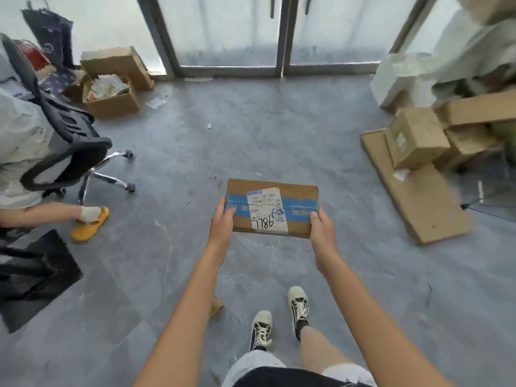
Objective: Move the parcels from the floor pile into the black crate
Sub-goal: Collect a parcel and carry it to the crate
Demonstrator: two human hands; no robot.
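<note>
While carried level, flat brown cardboard parcel with blue tape [272, 209] stays steady. Left hand [222, 223] and right hand [322, 229] clamp opposite ends, fingers curled around its edges.

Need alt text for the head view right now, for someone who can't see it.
Both hands, left and right, hold a flat brown cardboard parcel with blue tape and a white label above the grey floor. More cardboard parcels are piled at right.
</note>
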